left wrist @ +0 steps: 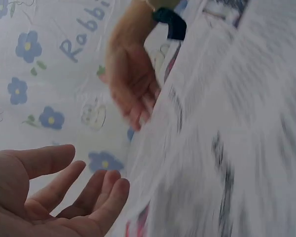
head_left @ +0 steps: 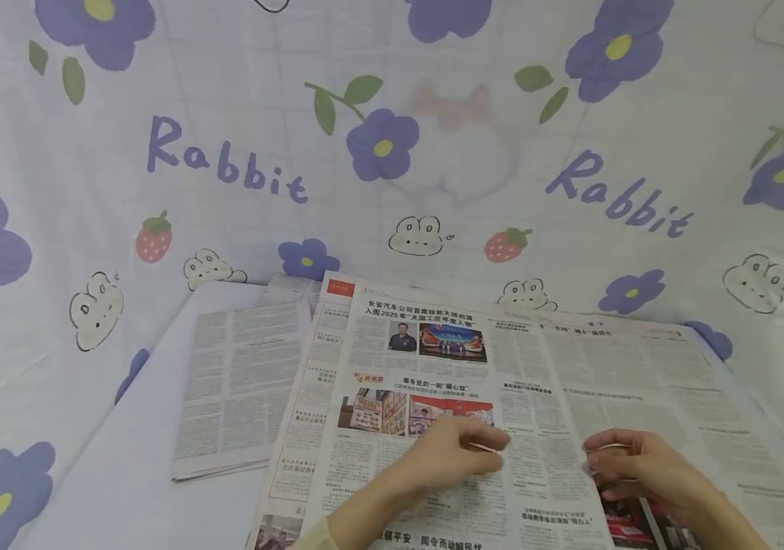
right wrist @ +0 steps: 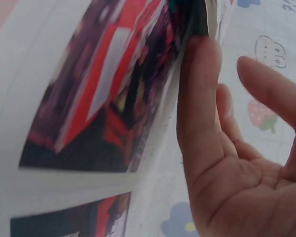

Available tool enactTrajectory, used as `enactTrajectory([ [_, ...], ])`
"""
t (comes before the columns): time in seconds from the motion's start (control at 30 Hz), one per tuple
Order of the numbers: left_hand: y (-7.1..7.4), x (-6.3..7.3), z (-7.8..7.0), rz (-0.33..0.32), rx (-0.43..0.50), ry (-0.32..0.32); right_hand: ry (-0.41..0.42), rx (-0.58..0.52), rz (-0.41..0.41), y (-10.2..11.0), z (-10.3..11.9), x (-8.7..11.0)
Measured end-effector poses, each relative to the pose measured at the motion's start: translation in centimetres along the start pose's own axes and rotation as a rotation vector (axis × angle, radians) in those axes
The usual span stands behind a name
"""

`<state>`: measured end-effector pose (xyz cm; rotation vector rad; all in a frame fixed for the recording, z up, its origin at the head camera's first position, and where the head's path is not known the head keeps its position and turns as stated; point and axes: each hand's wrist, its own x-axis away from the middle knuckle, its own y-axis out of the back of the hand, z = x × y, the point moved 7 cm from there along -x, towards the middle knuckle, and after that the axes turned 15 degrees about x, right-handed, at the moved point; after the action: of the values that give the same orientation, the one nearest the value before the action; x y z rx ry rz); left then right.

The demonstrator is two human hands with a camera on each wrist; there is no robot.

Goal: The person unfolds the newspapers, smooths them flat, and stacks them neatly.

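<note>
A large newspaper lies spread open, printed with columns of text and colour photos. Above its left page is my left hand, fingers loosely bent and thumb apart, holding nothing. My right hand is over the right page near the centre fold, its fingers loosely curved. In the left wrist view, the left hand shows empty beside the blurred newspaper, with the right hand beyond it. In the right wrist view, the fingers of the right hand run along the newspaper's edge without pinching it.
A folded newspaper rests on the white table to the left. Another printed sheet lies behind it. A white curtain with purple flowers, rabbits and "Rabbit" lettering hangs behind the table and along its sides.
</note>
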<state>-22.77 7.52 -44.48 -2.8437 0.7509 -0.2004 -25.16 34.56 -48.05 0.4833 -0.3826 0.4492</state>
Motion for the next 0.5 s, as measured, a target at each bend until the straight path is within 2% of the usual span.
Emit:
enactTrajectory([
  [0.1, -3.2, -1.3, 1.4, 0.014, 0.092, 0.024, 0.016, 0.005, -0.035, 0.0, 0.4, 0.4],
  [0.2, -5.2, -2.4, 2.9, -0.001, 0.130, 0.031, 0.054, -0.027, -0.043, 0.2, 0.9, 0.8],
  [0.33, -5.9, -3.3, 4.1, -0.058, 0.089, 0.007, 0.089, -0.059, -0.038, 0.0, 1.3, 1.1],
  [0.43, -5.9, -3.7, 4.5, -0.101, 0.088, -0.014, 0.110, -0.009, -0.047, -0.4, 1.8, 1.1],
  [0.5, -5.9, -3.9, 4.6, -0.122, 0.121, -0.026, 0.115, 0.038, -0.058, -0.8, 2.1, 1.0],
])
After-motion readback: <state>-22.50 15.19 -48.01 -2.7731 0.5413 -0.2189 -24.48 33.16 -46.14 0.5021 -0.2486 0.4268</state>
